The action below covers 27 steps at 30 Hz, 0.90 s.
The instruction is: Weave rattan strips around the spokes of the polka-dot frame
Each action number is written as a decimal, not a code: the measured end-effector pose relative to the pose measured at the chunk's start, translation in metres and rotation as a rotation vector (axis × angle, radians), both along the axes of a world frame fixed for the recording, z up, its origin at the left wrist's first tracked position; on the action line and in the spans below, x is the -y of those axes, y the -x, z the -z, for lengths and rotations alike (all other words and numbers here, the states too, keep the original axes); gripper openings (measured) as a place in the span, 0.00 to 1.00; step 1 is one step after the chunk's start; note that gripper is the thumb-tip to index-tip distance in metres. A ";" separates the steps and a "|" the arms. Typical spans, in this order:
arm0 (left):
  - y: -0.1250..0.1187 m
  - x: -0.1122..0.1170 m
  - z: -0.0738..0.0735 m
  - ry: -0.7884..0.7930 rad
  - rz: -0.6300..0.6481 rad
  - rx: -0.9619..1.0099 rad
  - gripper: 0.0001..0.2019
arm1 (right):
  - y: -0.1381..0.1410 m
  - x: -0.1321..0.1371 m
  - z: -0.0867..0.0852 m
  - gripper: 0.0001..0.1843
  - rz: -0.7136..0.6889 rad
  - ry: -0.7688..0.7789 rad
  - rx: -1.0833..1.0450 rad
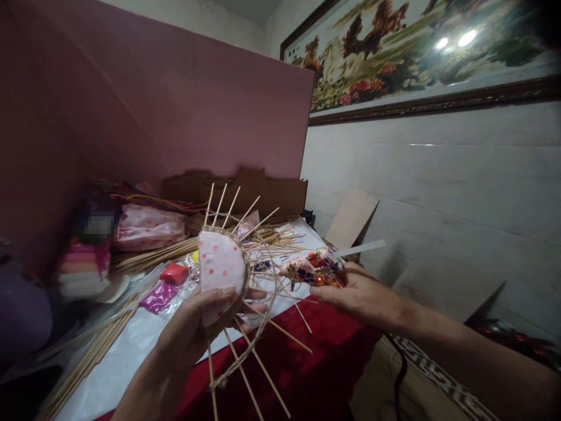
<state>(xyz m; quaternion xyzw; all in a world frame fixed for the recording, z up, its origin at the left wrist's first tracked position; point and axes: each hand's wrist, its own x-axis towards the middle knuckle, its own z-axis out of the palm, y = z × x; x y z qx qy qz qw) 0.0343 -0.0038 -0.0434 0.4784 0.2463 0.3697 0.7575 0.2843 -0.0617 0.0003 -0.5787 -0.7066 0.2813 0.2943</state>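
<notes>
My left hand (188,316) is closed on a half-round craft piece (221,263) covered in white cloth with small red and pink dots. Thin wooden sticks (265,374) fan out from its curved rim, which is edged with twine. A looser ring of twine (236,367) runs across the sticks farther out. In my right hand (362,292) is a hot glue gun (311,269) with a floral pattern and a small lit orange light. Its nozzle points left towards the sticks, apart from the cloth. A clear glue stick (362,249) juts from its back.
Bundles of thin sticks (153,257) lie on the table with a red packet (174,273), a magenta packet (158,298) and dotted cloth (151,225). Red cloth (324,351) hangs over the front edge. Cardboard (245,190) stands behind; a dark cord (400,368) hangs at right.
</notes>
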 end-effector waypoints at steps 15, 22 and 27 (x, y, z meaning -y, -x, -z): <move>-0.002 0.000 -0.002 0.009 -0.011 -0.007 0.13 | 0.001 -0.003 0.001 0.10 -0.001 0.016 -0.017; 0.000 0.001 -0.002 0.020 -0.018 -0.010 0.12 | 0.002 -0.002 -0.002 0.11 0.011 0.021 0.001; 0.000 0.002 -0.003 0.005 -0.009 -0.034 0.13 | 0.004 -0.001 -0.002 0.11 0.007 0.020 -0.005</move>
